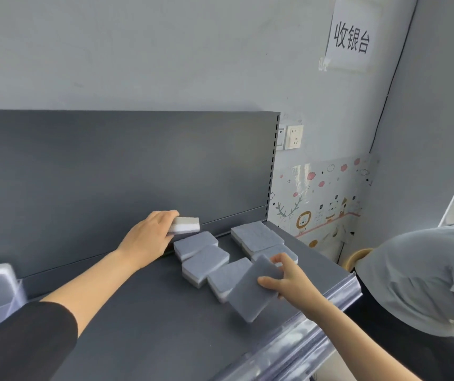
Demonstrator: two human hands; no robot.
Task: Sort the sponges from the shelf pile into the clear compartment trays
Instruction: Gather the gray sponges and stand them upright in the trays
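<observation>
A grey-topped rectangular sponge (256,291) is pinched between thumb and fingers of the right hand (285,279), tilted above the dark grey metal shelf (138,312). A white-and-grey sponge block (186,225) is gripped by the outstretched left hand (149,235) near the back panel.

Bare shelf (138,312) lies open left of the sponges (206,259); back panel (110,174) blocks behind.
</observation>
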